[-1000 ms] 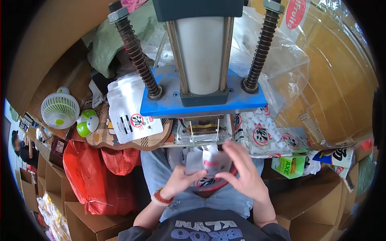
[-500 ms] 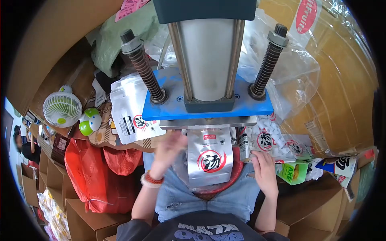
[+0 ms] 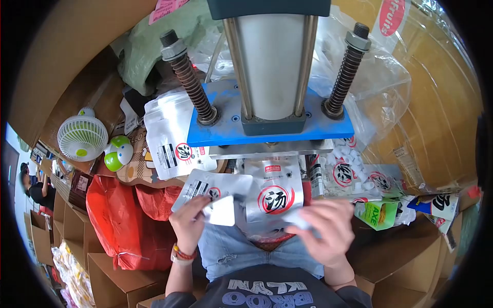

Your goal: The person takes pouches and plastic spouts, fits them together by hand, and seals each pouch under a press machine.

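My left hand (image 3: 189, 223), closed with a bracelet at its wrist, grips the lower edge of a silver pouch (image 3: 226, 184) with a red and black print. Another silver pouch (image 3: 272, 172) hangs upright at the front of the press (image 3: 272, 134), its top just under the metal bar. My right hand (image 3: 328, 231) is raised in front of that pouch's right side, smeared by motion. Between its fingertips is a small white piece (image 3: 297, 219), too blurred to tell exactly. A stack of silver pouches (image 3: 172, 133) lies left of the press.
Small white plastic pieces (image 3: 354, 159) lie heaped on printed pouches to the right. Left are a small fan (image 3: 82, 137) and a red plastic bag (image 3: 118, 226). A green AXE packet (image 3: 376, 214) and open cardboard boxes (image 3: 400, 262) stand at the right. A person (image 3: 40, 190) is far left.
My left hand has come down from the press's left side and now carries a silver pouch. My right hand has left the right-hand heap and moved inward with a small white piece.
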`<state>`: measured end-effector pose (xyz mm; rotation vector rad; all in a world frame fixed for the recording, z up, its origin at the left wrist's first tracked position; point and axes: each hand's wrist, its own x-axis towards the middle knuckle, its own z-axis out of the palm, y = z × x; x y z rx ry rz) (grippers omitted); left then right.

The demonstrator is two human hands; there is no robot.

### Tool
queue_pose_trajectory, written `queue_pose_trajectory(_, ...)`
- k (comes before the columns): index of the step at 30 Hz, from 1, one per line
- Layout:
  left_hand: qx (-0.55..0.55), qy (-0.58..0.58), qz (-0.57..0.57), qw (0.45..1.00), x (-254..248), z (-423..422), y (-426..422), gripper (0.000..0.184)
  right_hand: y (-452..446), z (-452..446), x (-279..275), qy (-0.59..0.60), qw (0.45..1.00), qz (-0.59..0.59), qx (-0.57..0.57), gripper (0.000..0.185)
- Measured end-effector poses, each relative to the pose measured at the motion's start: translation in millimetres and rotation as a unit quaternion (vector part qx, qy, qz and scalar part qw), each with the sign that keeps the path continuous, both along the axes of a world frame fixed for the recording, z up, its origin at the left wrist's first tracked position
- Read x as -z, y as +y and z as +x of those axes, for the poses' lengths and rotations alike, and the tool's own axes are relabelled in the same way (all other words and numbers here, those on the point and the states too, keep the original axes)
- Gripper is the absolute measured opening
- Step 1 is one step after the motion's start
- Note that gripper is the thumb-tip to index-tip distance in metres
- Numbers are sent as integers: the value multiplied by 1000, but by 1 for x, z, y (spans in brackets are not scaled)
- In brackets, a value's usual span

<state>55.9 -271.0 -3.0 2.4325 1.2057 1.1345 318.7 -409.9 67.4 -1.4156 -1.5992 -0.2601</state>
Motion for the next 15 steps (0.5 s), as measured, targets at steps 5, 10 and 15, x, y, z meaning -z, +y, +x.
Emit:
queue_pose_trajectory(5, 153, 43, 65, 985, -58, 16, -39, 23, 4, -13, 11, -15, 979, 21, -202, 39)
queue_pose_trajectory(10, 315, 30, -79, 945, -74, 20, -51, 22, -22, -7, -26, 60, 983, -30, -172, 40)
queue_pose_trajectory(15, 156, -120, -490, 849, 34, 74, -28, 22, 12, 14, 23, 154, 979, -134, 2, 52)
